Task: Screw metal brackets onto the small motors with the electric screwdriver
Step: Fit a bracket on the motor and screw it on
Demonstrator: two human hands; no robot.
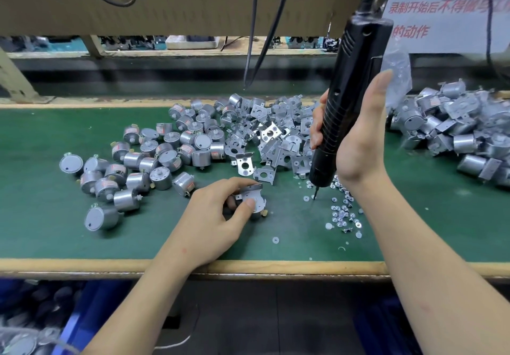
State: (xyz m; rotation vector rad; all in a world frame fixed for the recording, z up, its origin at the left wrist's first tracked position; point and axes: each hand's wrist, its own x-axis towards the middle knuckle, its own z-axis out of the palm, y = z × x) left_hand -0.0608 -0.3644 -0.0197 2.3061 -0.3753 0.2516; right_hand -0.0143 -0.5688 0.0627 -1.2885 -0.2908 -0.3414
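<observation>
Left hand [220, 211] grips small silver motor [257, 211], bent metal bracket [252, 192] seated, steadied against green bench [55, 230]. Right hand [356, 139] grasps black electric screwdriver [350, 92], bit beside loose silver screws [342, 211]; I judge it's collecting one.

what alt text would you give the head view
A person's right hand holds a black electric screwdriver, bit down near loose screws on a green mat, while the left hand grips a motor with a bracket. Piles of motors and brackets lie behind.

The desk [69, 230] had a green mat and tan edge. The screwdriver [350, 100] was black, the motors [154, 158] silver with red labels, the brackets [271, 134] silver-grey.
</observation>
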